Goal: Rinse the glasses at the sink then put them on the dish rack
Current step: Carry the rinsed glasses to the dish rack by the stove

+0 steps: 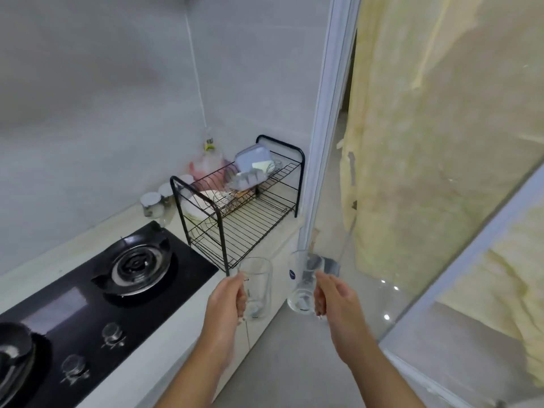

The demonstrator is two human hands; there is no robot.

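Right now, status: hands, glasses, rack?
Left hand grips left glass. Right hand grips right glass. Rack just ahead, plates and tub on it, lower shelf part bare. Nothing in between.

Glass [259, 278] in each hand [225, 301]

The left forearm [206, 363] and right forearm [371, 369], both bare, reach from the near edge toward the far side, a little apart and converging slightly. The left hand [228, 298] curls its fingers round the left side of the left glass [259, 285]. Level with it, the right hand [334, 298] grips the right glass [303, 287], fingers wrapped on its right side.
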